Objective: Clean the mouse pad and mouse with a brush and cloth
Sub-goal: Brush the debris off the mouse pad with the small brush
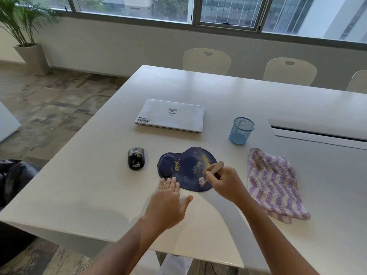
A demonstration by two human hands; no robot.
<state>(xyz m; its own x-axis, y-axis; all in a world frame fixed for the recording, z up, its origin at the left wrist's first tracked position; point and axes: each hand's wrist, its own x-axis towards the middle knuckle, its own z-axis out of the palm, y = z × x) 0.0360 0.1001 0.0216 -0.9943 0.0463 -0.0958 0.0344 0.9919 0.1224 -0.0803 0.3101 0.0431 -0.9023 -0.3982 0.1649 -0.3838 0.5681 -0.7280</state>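
Dark-blue cloud-shaped mouse pad (188,169), centre of white bench (99,185): brushing under way, yellow debris remains. Right hand (224,183) grips wooden-handled brush (213,169) on pad; left hand (168,197) flat, fingers straight, at pad's near edge. Black mouse (136,158), left of pad: debris untouched. Purple-white zigzag cloth (274,183), right of pad: unused.

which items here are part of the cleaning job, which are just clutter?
In the job:
dark blue mouse pad with wrist rest
black computer mouse
wooden-handled brush, held in the right hand
purple and white zigzag cloth
left hand, steadying the pad's near edge

Lying about:
closed white laptop
blue mesh pen cup
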